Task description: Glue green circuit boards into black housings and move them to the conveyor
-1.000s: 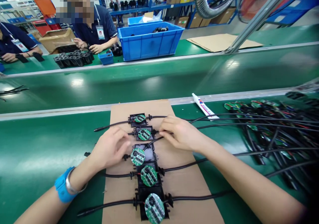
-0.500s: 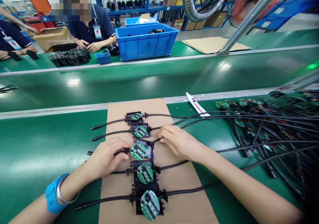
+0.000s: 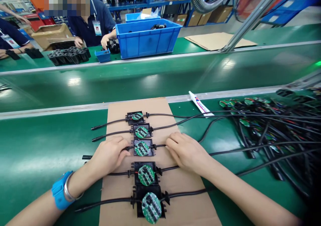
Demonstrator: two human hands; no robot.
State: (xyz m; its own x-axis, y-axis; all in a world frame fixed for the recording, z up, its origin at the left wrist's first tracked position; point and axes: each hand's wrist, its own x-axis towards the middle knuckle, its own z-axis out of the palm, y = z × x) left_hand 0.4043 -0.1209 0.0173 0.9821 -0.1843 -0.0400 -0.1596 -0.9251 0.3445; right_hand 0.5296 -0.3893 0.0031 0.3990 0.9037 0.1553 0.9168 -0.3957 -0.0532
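Several black plastic housings, each with a round green circuit board and cables leaving both sides, form a column on a cardboard sheet point(image 3: 117, 192). My left hand point(image 3: 110, 155) pinches the left cable close to the middle housing point(image 3: 151, 142). My right hand point(image 3: 187, 149) is closed on the right cable point(image 3: 160, 145) of that same unit. Its circuit board point(image 3: 141, 148) lies over the housing. Above it are two more units with circuit boards point(image 3: 141, 132); below it sit two others, the nearest with a tilted circuit board point(image 3: 151, 207).
A heap of black cables point(image 3: 276, 135) with green boards lies at the right. A white tube point(image 3: 200, 103) rests near the bench's back edge. Across the green divider, a co-worker point(image 3: 100, 21) sits beside a blue bin point(image 3: 147, 40) and black cylindrical parts point(image 3: 69, 56).
The middle unit's board and cable have come into line over its housing. My right hand has moved slightly right and down. The co-worker's hands have moved apart.
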